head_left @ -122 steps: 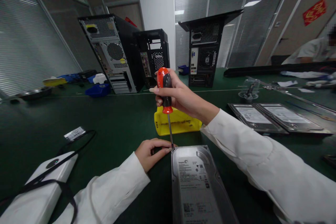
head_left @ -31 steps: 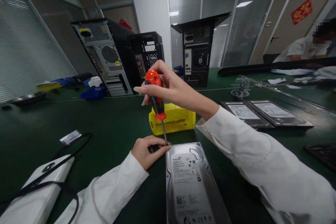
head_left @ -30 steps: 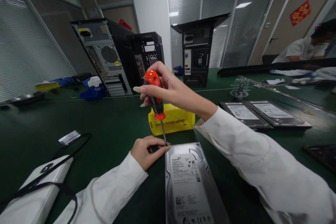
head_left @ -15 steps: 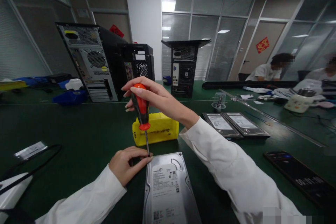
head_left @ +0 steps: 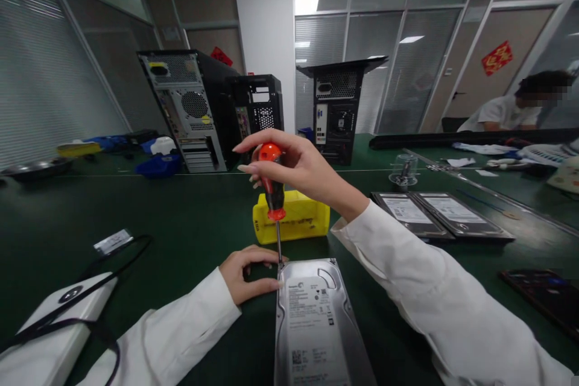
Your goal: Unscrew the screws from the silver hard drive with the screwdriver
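Note:
A silver hard drive (head_left: 312,313) lies label up in front of me, its near end cut off by the picture's lower edge. My right hand (head_left: 301,166) holds a red and black screwdriver (head_left: 274,190) loosely by the handle, index finger and thumb stretched to the left. The screwdriver stands nearly upright, its tip at the drive's far left corner. At that same corner is my left hand (head_left: 248,271), with the thumb against the drive's left edge and the fingers by the shaft. Its fingertips are partly hidden. Just behind stands a yellow plastic bin (head_left: 303,217).
Two more hard drives (head_left: 407,214) lie at right, near a clear cup (head_left: 403,170) and a phone (head_left: 543,295). Several computer cases (head_left: 194,102) stand at the back. A white box-like device (head_left: 58,325) with black cables is at left. Another person (head_left: 506,108) sits far right.
The view has turned left, so everything sits further right in the picture. My left thumb has moved apart from the fingers, onto the drive's edge. My right fingers have shifted on the handle.

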Demonstrator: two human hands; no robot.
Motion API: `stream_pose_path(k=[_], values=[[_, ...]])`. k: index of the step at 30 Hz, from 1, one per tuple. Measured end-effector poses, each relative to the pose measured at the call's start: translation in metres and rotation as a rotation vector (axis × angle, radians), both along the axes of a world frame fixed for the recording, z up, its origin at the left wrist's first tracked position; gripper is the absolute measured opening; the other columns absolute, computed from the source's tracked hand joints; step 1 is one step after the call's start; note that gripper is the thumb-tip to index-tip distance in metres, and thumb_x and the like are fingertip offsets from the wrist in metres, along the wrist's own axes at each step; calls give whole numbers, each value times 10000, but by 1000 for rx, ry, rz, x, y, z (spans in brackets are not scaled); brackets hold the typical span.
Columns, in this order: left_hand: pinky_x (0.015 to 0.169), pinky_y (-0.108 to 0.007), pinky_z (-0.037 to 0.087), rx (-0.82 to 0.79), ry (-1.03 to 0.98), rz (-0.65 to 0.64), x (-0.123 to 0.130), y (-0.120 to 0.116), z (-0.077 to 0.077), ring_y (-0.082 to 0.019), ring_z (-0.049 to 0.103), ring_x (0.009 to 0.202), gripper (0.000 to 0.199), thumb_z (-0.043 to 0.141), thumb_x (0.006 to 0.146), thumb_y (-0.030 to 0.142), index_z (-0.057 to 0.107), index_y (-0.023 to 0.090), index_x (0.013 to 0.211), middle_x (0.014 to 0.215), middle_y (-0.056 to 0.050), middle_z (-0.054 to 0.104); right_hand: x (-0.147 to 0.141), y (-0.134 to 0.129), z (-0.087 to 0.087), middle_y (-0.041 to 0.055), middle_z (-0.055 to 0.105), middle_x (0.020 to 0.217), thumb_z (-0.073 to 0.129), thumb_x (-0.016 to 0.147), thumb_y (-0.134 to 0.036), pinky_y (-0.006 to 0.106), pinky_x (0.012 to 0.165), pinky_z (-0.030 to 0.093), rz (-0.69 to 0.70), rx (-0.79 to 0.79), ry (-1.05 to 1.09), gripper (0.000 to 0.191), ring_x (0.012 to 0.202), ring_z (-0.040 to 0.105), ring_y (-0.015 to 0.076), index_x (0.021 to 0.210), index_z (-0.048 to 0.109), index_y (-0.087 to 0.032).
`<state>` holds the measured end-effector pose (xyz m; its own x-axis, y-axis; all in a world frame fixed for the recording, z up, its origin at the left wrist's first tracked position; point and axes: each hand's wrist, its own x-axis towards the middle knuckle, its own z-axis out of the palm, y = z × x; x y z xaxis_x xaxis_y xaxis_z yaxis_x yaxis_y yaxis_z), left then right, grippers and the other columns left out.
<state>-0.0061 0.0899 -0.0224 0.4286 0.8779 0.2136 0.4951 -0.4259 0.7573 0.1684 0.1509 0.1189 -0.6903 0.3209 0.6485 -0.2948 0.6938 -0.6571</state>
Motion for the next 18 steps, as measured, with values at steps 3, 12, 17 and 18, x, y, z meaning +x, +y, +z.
stream_pose_path(k=[3, 12, 17, 18], values=[[787, -315, 483, 11, -13, -25, -2, 1, -3, -234, 604, 911, 393, 730, 640, 336, 678, 167, 992, 1028, -93, 687, 1, -1, 0, 29, 512, 1057, 522, 809, -318, 152, 646, 474, -40, 60, 10, 281, 712, 523, 23, 1036, 497, -155], [771, -317, 481, 16, -17, -39, -2, 3, -6, -231, 598, 899, 419, 750, 636, 344, 666, 157, 1001, 1027, -102, 679, 16, 0, 9, 69, 513, 1104, 370, 898, -311, 219, 853, 470, 78, 3, -123, 373, 1002, 517, 81, 1212, 439, -122], [766, -317, 474, 18, 1, -34, -3, 2, -5, -233, 591, 890, 418, 744, 643, 348, 669, 154, 1006, 1031, -102, 678, 16, -1, 13, 77, 518, 1137, 474, 848, -286, 197, 842, 479, 78, 10, -111, 357, 949, 550, 65, 1143, 494, -86], [766, -314, 472, 19, 11, -31, -3, 2, -5, -230, 591, 886, 422, 741, 644, 354, 668, 155, 1009, 1029, -101, 677, 16, -2, 13, 70, 526, 1120, 495, 835, -291, 197, 841, 480, 66, 20, -114, 351, 943, 553, 66, 1121, 507, -89]])
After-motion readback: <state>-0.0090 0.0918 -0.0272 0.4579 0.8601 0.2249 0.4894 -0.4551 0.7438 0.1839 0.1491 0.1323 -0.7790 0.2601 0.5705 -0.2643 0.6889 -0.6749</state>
